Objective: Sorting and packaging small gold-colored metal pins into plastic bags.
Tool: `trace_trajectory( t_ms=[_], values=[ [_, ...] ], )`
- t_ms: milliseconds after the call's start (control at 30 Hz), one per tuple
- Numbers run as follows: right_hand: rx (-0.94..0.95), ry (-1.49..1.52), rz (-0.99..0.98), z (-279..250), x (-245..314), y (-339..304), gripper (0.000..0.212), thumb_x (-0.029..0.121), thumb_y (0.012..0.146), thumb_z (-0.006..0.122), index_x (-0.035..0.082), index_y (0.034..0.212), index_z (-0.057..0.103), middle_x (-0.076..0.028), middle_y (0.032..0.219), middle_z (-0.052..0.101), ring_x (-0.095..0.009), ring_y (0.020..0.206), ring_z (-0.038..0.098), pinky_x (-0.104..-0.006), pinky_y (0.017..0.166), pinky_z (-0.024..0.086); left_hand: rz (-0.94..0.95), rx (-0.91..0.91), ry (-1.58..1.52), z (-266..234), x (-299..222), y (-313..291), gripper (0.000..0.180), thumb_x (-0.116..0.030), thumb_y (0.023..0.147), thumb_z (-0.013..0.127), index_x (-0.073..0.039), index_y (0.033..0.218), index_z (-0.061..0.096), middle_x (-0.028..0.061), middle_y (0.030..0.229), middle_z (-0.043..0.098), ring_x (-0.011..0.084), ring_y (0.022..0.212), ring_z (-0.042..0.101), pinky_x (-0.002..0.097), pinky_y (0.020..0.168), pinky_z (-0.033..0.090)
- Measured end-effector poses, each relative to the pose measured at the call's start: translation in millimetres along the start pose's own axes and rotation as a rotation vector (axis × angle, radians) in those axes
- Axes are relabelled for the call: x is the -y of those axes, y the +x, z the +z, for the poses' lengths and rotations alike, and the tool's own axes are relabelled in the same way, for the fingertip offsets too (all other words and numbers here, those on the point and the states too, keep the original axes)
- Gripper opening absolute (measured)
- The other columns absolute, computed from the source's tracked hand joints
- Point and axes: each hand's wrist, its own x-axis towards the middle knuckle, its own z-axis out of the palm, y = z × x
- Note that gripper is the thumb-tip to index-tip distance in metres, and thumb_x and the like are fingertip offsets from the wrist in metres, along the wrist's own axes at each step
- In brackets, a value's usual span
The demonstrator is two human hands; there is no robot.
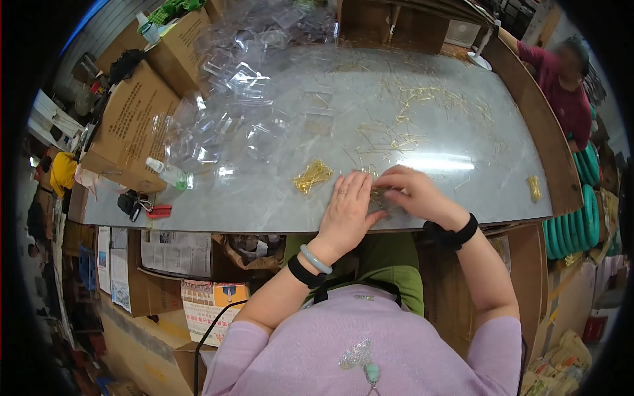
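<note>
My left hand (pixel 348 208) lies at the table's near edge with its fingers stretched out and its thumb apart. Beside it my right hand (pixel 417 193) has its fingers bent in a pinch, and what lies between them is too small and hidden to name. A few thin gold wire pieces show in the gap between both hands. Just left of my left hand sits a small pile of gold wire hooks (pixel 313 176). Loose gold wire hooks (pixel 399 137) are scattered farther back on the grey tabletop (pixel 264 204).
Clear plastic boxes (pixel 247 79) are heaped at the far left beside a cardboard carton (pixel 132 122). A clear bottle (pixel 173 175) and a red object (pixel 159 212) lie near the left edge. A gold bundle (pixel 534 188) rests far right by the wooden side board (pixel 538 125). Another person (pixel 561 86) is beyond it.
</note>
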Motion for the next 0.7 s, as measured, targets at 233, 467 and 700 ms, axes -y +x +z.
trace_trajectory(
  t_ms=[233,467,700],
  values=[
    [-0.069,-0.341,0.512,-25.5,-7.0,-8.7,0.027,0.022,0.091,0.071,-0.002,0.100,0.065,-0.023,0.099,0.065,-0.038,0.088,0.067,-0.0453,0.075,0.054,0.073,0.021,0.056,-3.8,-2.0,0.8,0.053,-0.028,0.089,0.073,-0.003,0.133,0.058,0.0106,0.137,0.056,0.0396,0.133,0.045,0.0552,0.116,0.032],
    [-0.134,-0.456,0.211,-5.7,-5.7,14.2,0.029,0.018,0.089,0.071,0.000,0.111,0.064,-0.021,0.107,0.061,-0.041,0.094,0.065,-0.0468,0.081,0.054,0.103,0.053,0.080,-4.6,-1.1,1.1,0.039,-0.023,0.091,0.069,-0.007,0.126,0.063,0.0070,0.132,0.059,0.0386,0.131,0.047,0.0555,0.115,0.032],
    [-0.012,-0.370,0.180,-12.7,-10.4,9.9,0.032,0.016,0.085,0.074,0.003,0.113,0.065,-0.020,0.109,0.061,-0.041,0.096,0.065,-0.0467,0.082,0.055,0.011,-0.014,-0.002,-0.5,-3.2,-2.6,0.049,-0.019,0.088,0.073,-0.005,0.132,0.055,0.0154,0.132,0.055,0.0375,0.130,0.048,0.0541,0.116,0.033]
  ],
)
